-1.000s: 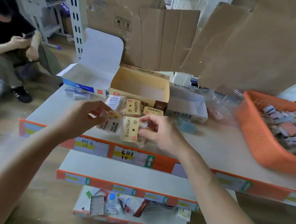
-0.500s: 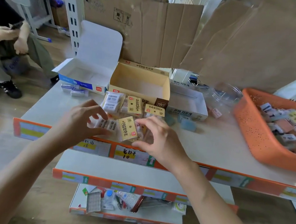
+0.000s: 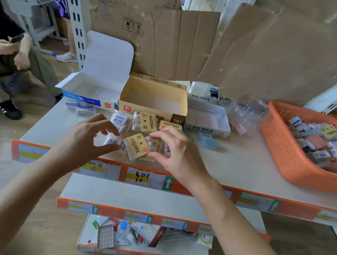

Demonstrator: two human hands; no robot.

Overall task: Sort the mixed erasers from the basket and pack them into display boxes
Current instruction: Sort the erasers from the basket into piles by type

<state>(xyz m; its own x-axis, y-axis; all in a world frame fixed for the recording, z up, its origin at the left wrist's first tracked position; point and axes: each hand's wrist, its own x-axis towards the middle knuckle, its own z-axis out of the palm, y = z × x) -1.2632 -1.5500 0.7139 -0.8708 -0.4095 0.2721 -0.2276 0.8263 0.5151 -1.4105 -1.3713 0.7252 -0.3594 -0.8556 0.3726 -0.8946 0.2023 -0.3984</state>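
A cluster of wrapped erasers lies near the table's front edge, with a yellow-labelled packet point(image 3: 138, 146) on top. My left hand point(image 3: 86, 138) curls round the clear-wrapped white erasers point(image 3: 111, 140) at the cluster's left side. On the right side, my right hand point(image 3: 173, 150) pinches the packets between thumb and fingers. More yellow and white packets point(image 3: 146, 122) lie just behind. Behind those stand an open yellow display box point(image 3: 153, 100), a white-and-blue box point(image 3: 88, 91) with its lid up, and a grey box point(image 3: 207, 118). The orange basket point(image 3: 281, 142) of mixed erasers sits at the right.
Blue erasers point(image 3: 209, 142) and a pink eraser point(image 3: 240, 129) lie by the grey box, small white erasers point(image 3: 81, 107) by the blue box. Cardboard sheets point(image 3: 177, 44) stand behind the boxes. A seated person point(image 3: 6, 54) is at far left. Lower shelves point(image 3: 136, 194) jut out below the table.
Both hands have come down from holding packets in the air to the table surface. The packets now rest in a cluster near the front edge.
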